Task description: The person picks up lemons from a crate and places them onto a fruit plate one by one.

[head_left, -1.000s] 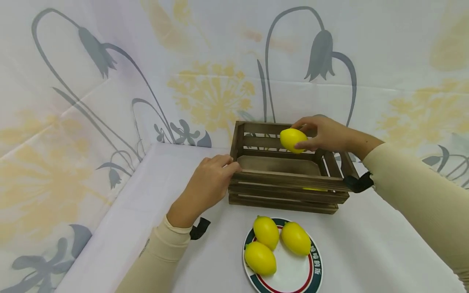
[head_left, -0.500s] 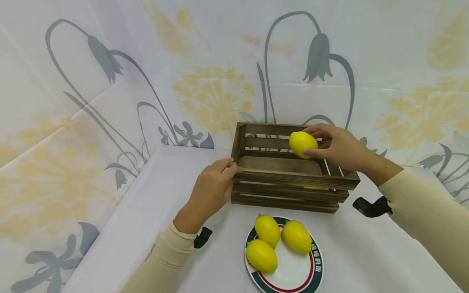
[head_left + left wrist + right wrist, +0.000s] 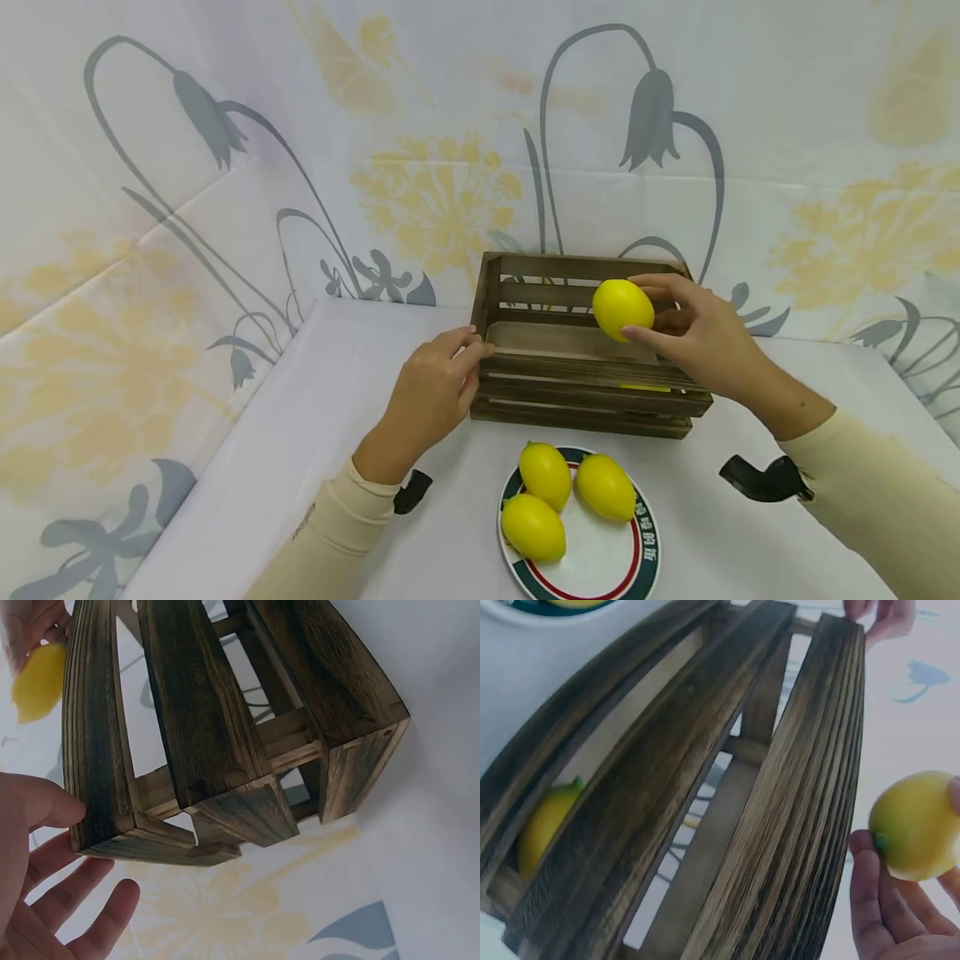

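My right hand [image 3: 701,333] holds a yellow lemon [image 3: 622,310] between thumb and fingers, above the right part of a brown slatted wooden crate [image 3: 592,392]. The same lemon [image 3: 919,825] has its green tip towards the crate in the right wrist view. My left hand [image 3: 438,387] grips the crate's front left corner, thumb [image 3: 56,806] on the top slat and a finger bent round the edge. Inside the crate at the right lies another lemon [image 3: 551,825], partly hidden behind the slats.
In front of the crate stands a round white plate [image 3: 592,567] with a green and red rim. Three lemons [image 3: 534,527] lie on its left and back parts. A flowered cloth [image 3: 435,100] hangs behind, and white cloth [image 3: 360,350] covers the table.
My right hand has carried the lemon to the right and then lower over the crate. The left hand keeps its place at the corner.
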A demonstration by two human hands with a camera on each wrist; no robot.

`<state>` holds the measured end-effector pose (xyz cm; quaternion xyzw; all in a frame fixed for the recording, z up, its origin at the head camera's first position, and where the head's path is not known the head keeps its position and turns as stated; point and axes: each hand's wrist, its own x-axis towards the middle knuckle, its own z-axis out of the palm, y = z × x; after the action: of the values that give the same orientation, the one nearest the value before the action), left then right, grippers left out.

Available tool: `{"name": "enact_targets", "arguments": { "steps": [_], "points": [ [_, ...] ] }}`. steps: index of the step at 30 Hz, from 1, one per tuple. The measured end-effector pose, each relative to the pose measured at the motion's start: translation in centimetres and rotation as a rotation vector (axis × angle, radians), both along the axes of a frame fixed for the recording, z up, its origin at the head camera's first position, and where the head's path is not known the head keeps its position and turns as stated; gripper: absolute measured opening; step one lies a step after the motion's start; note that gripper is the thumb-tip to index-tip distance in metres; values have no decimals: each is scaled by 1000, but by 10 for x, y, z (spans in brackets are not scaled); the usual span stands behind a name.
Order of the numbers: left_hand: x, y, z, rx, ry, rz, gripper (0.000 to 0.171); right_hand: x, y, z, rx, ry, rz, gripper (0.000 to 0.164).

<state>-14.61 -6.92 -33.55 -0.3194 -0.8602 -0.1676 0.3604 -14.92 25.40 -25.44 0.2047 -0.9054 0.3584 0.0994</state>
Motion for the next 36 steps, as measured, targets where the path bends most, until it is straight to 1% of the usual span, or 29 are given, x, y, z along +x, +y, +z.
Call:
{"name": "enact_targets", "arguments": {
  "steps": [5,8,15,19,24,30,36],
  "points": [
    [0,1,0,4,12,-4,21,10,-4,-6,-67,49,42,61],
    [0,0,-1,4,21,-3,21,17,-8,-9,-88,66,54,60],
    [1,1,-5,12,29,8,21,32,-16,-17,-141,75,74,61],
    [1,3,-5,15,39,11,21,40,-20,-23,-165,89,85,63],
    [0,5,-4,15,35,13,20,49,-23,-32,-210,74,122,65],
    [-1,5,-4,17,54,10,21,59,-27,-42,-190,80,132,65],
    [-1,4,-4,9,51,12,21,65,-28,-50,-175,92,157,66]
  ]
}}
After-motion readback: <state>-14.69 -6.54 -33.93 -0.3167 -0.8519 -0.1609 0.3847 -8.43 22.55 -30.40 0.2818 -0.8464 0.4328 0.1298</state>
